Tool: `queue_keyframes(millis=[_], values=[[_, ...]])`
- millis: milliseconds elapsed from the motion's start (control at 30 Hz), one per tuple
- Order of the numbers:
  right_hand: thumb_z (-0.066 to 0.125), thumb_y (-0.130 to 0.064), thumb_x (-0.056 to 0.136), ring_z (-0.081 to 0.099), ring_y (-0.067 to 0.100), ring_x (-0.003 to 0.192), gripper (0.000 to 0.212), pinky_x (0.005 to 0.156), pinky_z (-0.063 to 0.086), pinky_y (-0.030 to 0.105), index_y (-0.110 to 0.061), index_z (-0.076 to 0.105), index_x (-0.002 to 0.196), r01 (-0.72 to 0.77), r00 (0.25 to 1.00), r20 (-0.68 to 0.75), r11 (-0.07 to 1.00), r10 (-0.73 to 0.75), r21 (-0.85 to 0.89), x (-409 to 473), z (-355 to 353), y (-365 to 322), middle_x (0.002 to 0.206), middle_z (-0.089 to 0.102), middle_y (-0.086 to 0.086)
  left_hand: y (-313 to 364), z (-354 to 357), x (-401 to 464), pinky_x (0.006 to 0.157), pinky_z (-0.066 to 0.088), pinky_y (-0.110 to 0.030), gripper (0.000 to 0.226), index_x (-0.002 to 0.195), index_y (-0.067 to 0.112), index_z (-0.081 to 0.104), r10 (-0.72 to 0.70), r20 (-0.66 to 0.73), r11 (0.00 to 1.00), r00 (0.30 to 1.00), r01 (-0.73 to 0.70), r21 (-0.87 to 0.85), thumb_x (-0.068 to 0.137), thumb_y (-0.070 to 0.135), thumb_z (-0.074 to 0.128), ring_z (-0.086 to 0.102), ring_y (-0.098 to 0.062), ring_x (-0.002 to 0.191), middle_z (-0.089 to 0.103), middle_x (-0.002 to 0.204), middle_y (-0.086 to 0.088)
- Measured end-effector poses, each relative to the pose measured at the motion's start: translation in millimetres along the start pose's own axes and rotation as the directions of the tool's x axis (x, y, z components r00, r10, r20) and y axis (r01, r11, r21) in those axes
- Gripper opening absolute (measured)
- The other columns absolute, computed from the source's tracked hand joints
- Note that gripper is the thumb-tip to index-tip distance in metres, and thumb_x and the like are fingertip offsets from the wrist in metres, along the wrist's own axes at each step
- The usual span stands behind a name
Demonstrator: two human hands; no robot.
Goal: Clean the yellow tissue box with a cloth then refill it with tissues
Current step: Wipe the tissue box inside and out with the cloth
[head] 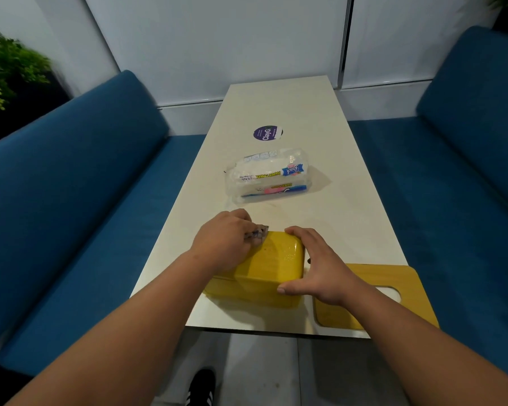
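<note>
The yellow tissue box [272, 262] lies upside down near the front edge of the white table [349, 218]. My left hand [223, 240] grips a small patterned cloth [258, 233] and presses it on the box's far left corner. My right hand [320, 265] holds the box's right end, fingers over the far edge and thumb on the near side. The box's wooden lid [399, 291], with its slot, lies to the right, overhanging the table corner. A plastic pack of paper towels [269, 177] sits further back on the table.
A round purple sticker [266, 133] marks the table's middle. Blue sofas [71, 200] flank the table on both sides. A green plant [3, 68] stands at the far left. A black shoe [201, 385] shows on the floor below.
</note>
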State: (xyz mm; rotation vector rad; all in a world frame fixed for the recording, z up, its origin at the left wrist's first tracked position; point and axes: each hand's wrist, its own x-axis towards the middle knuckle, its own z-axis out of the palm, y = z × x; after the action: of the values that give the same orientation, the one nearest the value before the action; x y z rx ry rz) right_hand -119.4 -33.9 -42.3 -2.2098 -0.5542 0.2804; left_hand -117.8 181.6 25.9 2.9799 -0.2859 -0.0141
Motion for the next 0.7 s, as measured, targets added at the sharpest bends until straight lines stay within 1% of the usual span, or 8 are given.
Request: queue_keyframes(millis=[67, 133, 233, 367, 467, 533, 667, 700], values=[[0.084, -0.060, 0.054, 0.035, 0.011, 0.124, 0.110, 0.100, 0.045, 0.037, -0.042, 0.021, 0.142, 0.000, 1.000, 0.003, 1.000, 0.000, 0.001, 0.1, 0.0, -0.1, 0.140, 0.027, -0.017, -0.7, -1.0, -2.4, 0.080, 0.049, -0.035, 0.031, 0.119, 0.027, 0.066, 0.001, 0.008, 1.000, 1.000, -0.001, -0.001, 0.094, 0.040, 0.051, 0.050, -0.016, 0.101, 0.056, 0.117, 0.011], [0.084, -0.059, 0.055, 0.035, 0.011, 0.124, 0.110, 0.100, 0.045, 0.038, -0.042, 0.021, 0.142, -0.001, 1.000, 0.004, 1.000, 0.001, 0.009, -0.1, 0.0, -0.6, 0.140, 0.027, -0.017, -12.4, -2.5, -8.3, 0.079, 0.049, -0.035, 0.031, 0.117, 0.027, 0.067, -0.040, 0.010, 0.999, 0.999, 0.040, 0.006, 0.094, 0.041, 0.051, 0.052, -0.016, 0.098, 0.056, 0.115, 0.011], [0.085, -0.058, 0.055, 0.035, 0.011, 0.124, 0.109, 0.100, 0.045, 0.037, -0.042, 0.021, 0.142, 0.000, 1.000, 0.000, 1.000, 0.000, 0.012, -0.6, 0.1, -0.7, 0.140, 0.027, -0.016, -14.0, -0.3, -15.4, 0.079, 0.050, -0.037, 0.032, 0.116, 0.025, 0.068, -0.079, -0.025, 0.997, 0.997, 0.079, -0.004, 0.095, 0.041, 0.049, 0.053, -0.017, 0.094, 0.057, 0.111, 0.010], [0.085, -0.057, 0.054, 0.036, 0.011, 0.124, 0.110, 0.099, 0.045, 0.037, -0.042, 0.022, 0.142, 0.003, 1.000, -0.008, 1.000, -0.003, 0.010, -0.4, 0.1, -0.6, 0.139, 0.028, -0.016, 4.2, 7.8, -17.0, 0.073, 0.046, -0.031, 0.026, 0.107, 0.025, 0.071, 0.017, -0.035, 0.999, 0.999, -0.019, -0.041, 0.094, 0.038, 0.052, 0.054, -0.017, 0.092, 0.058, 0.109, 0.010], [0.085, -0.059, 0.054, 0.035, 0.011, 0.124, 0.110, 0.100, 0.045, 0.038, -0.042, 0.022, 0.142, 0.002, 1.000, -0.001, 1.000, -0.002, 0.023, -0.3, -0.1, -0.1, 0.139, 0.027, -0.017, -10.3, 4.6, -19.2, 0.074, 0.049, -0.034, 0.028, 0.103, 0.022, 0.071, -0.078, -0.047, 0.995, 0.996, 0.075, -0.063, 0.094, 0.040, 0.052, 0.055, -0.018, 0.090, 0.057, 0.106, 0.010], [0.085, -0.059, 0.053, 0.036, 0.011, 0.123, 0.110, 0.099, 0.046, 0.038, -0.042, 0.022, 0.142, 0.004, 1.000, -0.005, 1.000, -0.004, 0.024, -0.3, 0.4, -0.1, 0.138, 0.028, -0.017, -10.3, 5.5, -19.9, 0.075, 0.049, -0.034, 0.030, 0.104, 0.020, 0.071, -0.106, -0.076, 0.993, 0.991, 0.101, -0.069, 0.094, 0.041, 0.051, 0.055, -0.018, 0.088, 0.058, 0.106, 0.009], [0.085, -0.056, 0.051, 0.037, 0.011, 0.121, 0.111, 0.096, 0.047, 0.036, -0.041, 0.023, 0.142, 0.000, 1.000, -0.019, 1.000, 0.000, 0.019, 0.1, 0.9, -1.0, 0.136, 0.029, -0.018, 22.8, 10.7, -17.5, 0.076, 0.048, -0.036, 0.029, 0.104, 0.020, 0.072, 0.014, -0.077, 0.994, 0.997, -0.022, -0.103, 0.093, 0.039, 0.053, 0.056, -0.020, 0.092, 0.060, 0.108, 0.007], [0.086, -0.055, 0.052, 0.037, 0.011, 0.121, 0.111, 0.096, 0.047, 0.036, -0.041, 0.023, 0.142, 0.000, 1.000, -0.019, 1.000, 0.001, 0.018, 0.3, 0.5, -1.3, 0.136, 0.029, -0.018, 23.5, 10.8, -16.7, 0.077, 0.048, -0.036, 0.029, 0.105, 0.021, 0.071, 0.019, -0.065, 0.995, 0.998, -0.026, -0.097, 0.092, 0.040, 0.054, 0.056, -0.020, 0.093, 0.059, 0.109, 0.007]])
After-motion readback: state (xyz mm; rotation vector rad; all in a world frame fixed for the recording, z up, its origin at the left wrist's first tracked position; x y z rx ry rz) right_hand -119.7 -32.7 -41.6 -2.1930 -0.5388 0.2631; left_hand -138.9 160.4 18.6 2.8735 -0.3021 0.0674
